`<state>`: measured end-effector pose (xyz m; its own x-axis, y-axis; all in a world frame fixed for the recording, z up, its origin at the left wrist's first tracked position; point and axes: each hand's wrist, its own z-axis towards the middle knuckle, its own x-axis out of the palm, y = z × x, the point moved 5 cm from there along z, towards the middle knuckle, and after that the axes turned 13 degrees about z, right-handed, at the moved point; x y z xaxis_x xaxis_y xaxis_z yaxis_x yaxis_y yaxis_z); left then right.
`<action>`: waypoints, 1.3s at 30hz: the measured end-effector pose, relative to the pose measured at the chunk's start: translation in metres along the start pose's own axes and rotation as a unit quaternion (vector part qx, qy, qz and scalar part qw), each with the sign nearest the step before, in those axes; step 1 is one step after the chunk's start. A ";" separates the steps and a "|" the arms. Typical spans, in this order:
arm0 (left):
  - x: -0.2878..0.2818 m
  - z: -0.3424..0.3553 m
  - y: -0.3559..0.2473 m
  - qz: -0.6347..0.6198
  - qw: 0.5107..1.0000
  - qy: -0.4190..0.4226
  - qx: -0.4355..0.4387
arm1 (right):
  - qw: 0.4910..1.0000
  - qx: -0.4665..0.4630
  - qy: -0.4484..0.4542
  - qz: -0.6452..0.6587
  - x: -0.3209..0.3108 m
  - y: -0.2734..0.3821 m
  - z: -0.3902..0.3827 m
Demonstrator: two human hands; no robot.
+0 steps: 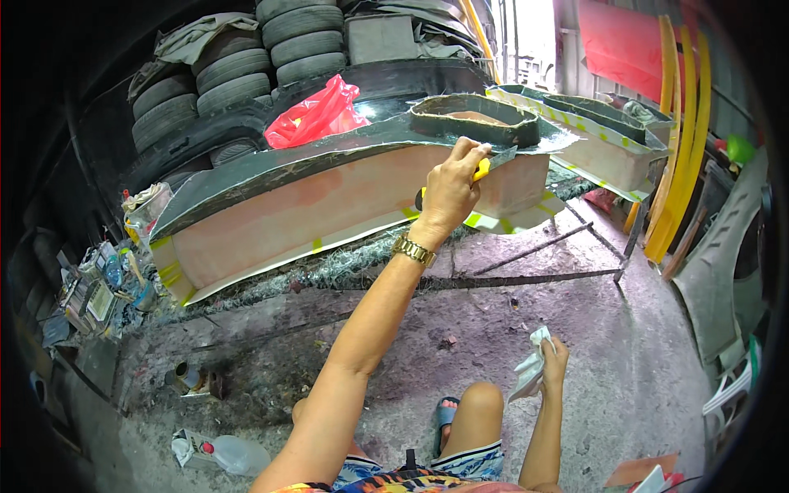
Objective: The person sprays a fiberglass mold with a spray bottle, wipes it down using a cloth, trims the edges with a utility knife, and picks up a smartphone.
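My left hand (454, 187), with a gold-coloured watch at the wrist, is closed around a yellow and black utility knife (482, 169). Its blade points right, beside the upper edge of a long moulded piece (329, 197). That piece has a dark green, rough-edged top flange, pinkish side walls and yellow-green tape along its lower edge. Just beyond the knife, an oval dark green rim (427, 123) rises from the top. Lower down on the right, my right hand (555, 361) grips a folded white cloth or paper (530, 371), held away from the piece.
A red plastic bag (316, 119) lies on the flange. Behind stand stacked tyres (304, 37). A second taped mould (592, 144) sits at right, near yellow curved strips (686, 140). Metal frame bars (534, 279) run below. A clear bottle (238, 454) lies on the stained floor.
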<state>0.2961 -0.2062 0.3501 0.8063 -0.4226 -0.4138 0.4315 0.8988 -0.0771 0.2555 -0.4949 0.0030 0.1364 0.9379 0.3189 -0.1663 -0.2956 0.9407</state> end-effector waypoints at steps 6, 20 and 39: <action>0.000 0.000 0.001 0.009 1.000 0.015 -0.013 | 0.999 0.012 -0.027 -0.011 -0.004 -0.002 -0.005; -0.037 -0.213 0.000 -0.145 0.947 0.225 -0.181 | 0.857 -0.187 0.442 -0.189 0.207 0.061 -0.073; -0.143 -0.536 -0.018 -0.274 0.511 0.420 -0.698 | 0.921 -0.035 0.387 -0.037 0.220 -0.074 -0.046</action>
<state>-0.0441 -0.0996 -0.0758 0.0083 -0.9833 -0.1818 -0.6824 0.1273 -0.7198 0.2524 -0.2585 -0.0024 -0.5820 0.8116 0.0513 -0.2499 -0.2385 0.9384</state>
